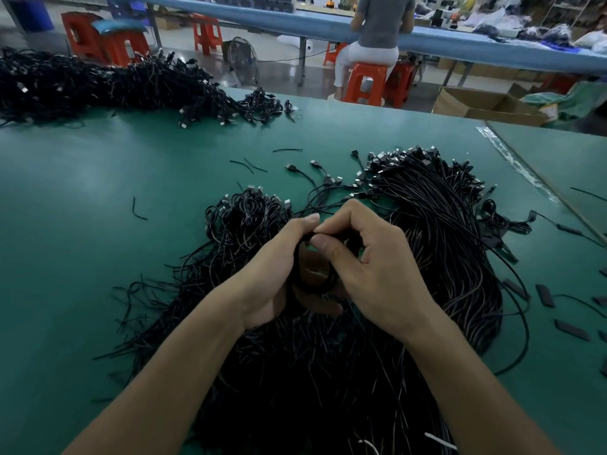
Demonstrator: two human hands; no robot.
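Observation:
Both my hands meet over the middle of a green table [98, 198]. My left hand [272, 274] curls around a small coil of black cable [313, 277]. My right hand [371, 264] pinches the top of the same coil between thumb and forefinger. Under and around the hands lies a big heap of loose black USB cables [437, 224], their plugs pointing to the far side. Just left of my hands sits a smaller bunch of coiled cables [246, 218].
A large pile of bundled cables [108, 87] fills the table's far left. Short black ties [543, 295] lie scattered on the right, others near the middle. Beyond the table are orange stools [364, 83], a cardboard box [486, 105] and a seated person [377, 31] at a blue bench.

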